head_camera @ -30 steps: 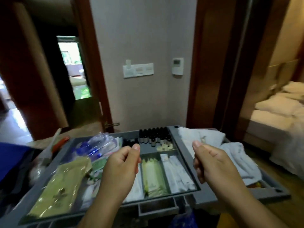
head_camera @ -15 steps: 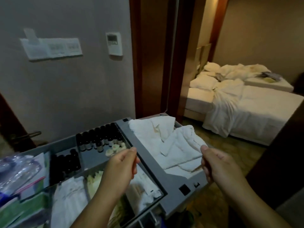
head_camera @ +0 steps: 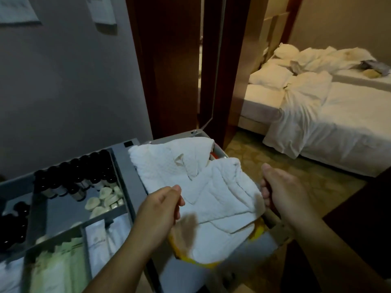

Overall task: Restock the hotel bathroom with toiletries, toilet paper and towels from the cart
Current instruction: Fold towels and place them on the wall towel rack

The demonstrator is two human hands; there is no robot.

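Note:
The grey cart tray (head_camera: pixel 123 172) fills the lower left. Crumpled white towels (head_camera: pixel 211 187) lie piled on its right end. Small dark bottles (head_camera: pixel 74 178) and pale soaps (head_camera: pixel 105 197) sit in the back compartment, with green sachets (head_camera: pixel 57 267) and white packets (head_camera: pixel 99 244) nearer me. My left hand (head_camera: pixel 158 210) hovers over the towels' left part, thumb pressed to curled fingers, nothing visible in it. My right hand (head_camera: pixel 283 191) is at the towels' right edge, fingers curled; no held thing shows.
A yellow-rimmed bag (head_camera: pixel 211 264) shows under the towels. A dark wooden door frame (head_camera: pixel 169 70) stands just behind the cart. To the right an unmade bed (head_camera: pixel 338 123) with pillows (head_camera: pixel 268 77) stands on patterned carpet (head_camera: pixel 264 157).
My view has swung right, from the toiletry compartments toward the towels and the bedroom. Both hands have kept their curled pose and now sit over the towel pile.

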